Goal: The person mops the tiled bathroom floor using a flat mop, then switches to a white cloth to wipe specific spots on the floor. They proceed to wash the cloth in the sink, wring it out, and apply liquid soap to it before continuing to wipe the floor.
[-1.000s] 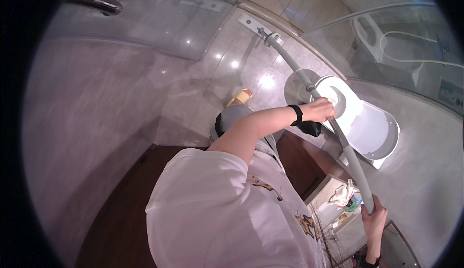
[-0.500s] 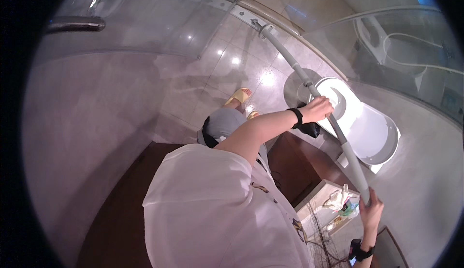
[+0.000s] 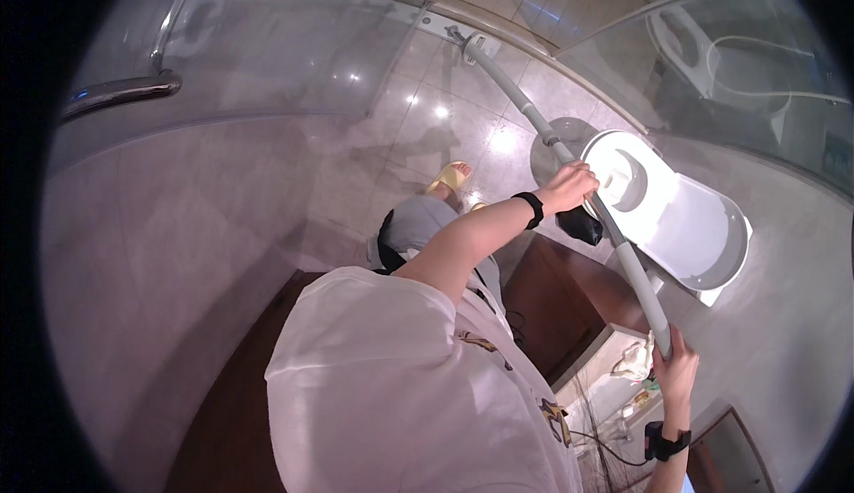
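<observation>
You hold a long grey mop pole (image 3: 569, 168) in both hands, and it runs as one diagonal line across the right half of the frame. Its long axis goes from lower right, near your right hand (image 3: 676, 370), up and left past your left hand (image 3: 569, 189) to the mop head (image 3: 470, 44) at upper centre. So the pole points away from you toward the top of the frame, head end far, grip end near.

Your left hand is closed around the pole at about its middle, arm stretched out, a black band on the wrist. Your right hand is wrapped around the lower end of the pole at lower right, also with a dark band on the wrist. The left hand is the nearer one to the mop head; the right sits well back from it.

The head rests against the tiled floor (image 3: 400, 128) just beside the metal base rail of the glass shower wall (image 3: 294, 39). The white toilet (image 3: 667, 208) lies just right of the pole, between your two hands. A yellow slipper (image 3: 449, 177) shows left of the left hand.
</observation>
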Available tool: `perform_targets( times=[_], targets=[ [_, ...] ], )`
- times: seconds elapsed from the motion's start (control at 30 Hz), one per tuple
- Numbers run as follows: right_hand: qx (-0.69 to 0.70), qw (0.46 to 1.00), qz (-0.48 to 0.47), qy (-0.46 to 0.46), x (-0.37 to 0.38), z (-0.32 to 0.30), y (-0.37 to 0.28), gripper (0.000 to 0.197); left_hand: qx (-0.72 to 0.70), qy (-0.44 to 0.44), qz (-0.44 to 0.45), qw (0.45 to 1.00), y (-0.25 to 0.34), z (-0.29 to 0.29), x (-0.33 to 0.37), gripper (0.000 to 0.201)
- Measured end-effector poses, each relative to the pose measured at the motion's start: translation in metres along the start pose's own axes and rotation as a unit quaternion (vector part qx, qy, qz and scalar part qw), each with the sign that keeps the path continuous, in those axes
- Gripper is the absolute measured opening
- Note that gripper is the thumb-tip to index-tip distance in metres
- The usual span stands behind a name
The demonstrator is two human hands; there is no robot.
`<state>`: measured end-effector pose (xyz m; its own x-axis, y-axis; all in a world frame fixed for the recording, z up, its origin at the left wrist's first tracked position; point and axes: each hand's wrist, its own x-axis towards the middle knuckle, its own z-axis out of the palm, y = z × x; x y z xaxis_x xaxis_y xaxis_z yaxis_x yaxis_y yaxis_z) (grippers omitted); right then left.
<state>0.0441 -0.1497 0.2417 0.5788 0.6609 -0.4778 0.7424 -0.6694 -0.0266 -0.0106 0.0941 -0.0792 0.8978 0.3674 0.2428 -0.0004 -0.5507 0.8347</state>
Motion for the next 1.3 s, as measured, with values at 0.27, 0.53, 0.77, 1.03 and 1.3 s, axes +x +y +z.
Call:
perform_targets(
  times=[0.27, 0.53, 0.77, 1.03, 1.3],
  targets=[
    [-0.031, 0.996, -0.077, 0.017, -0.007, 0.007, -0.018, 0.050, 0.002, 0.028, 0.010, 1.000, -0.001, -0.010, -0.017, 0.011],
    [-0.014, 0.996, -0.080, 0.024, -0.012, 0.018, -0.019, 0.051, 0.016, 0.026, 0.010, 0.999, 0.003, -0.021, -0.021, 0.012],
    [-0.023, 0.996, -0.082, 0.026, 0.000, 0.018, -0.022, 0.055, 0.024, 0.033, -0.017, 0.999, -0.004, -0.027, -0.018, 0.017],
    [-0.005, 0.997, -0.073, 0.031, 0.009, 0.034, -0.025, 0.055, 0.054, -0.002, -0.023, 0.998, -0.020, -0.032, -0.021, 0.017],
    [0.020, 0.997, -0.054, 0.053, 0.004, 0.042, -0.043, 0.055, 0.087, -0.045, 0.003, 0.995, -0.031, -0.048, -0.026, 0.016]
  ],
)
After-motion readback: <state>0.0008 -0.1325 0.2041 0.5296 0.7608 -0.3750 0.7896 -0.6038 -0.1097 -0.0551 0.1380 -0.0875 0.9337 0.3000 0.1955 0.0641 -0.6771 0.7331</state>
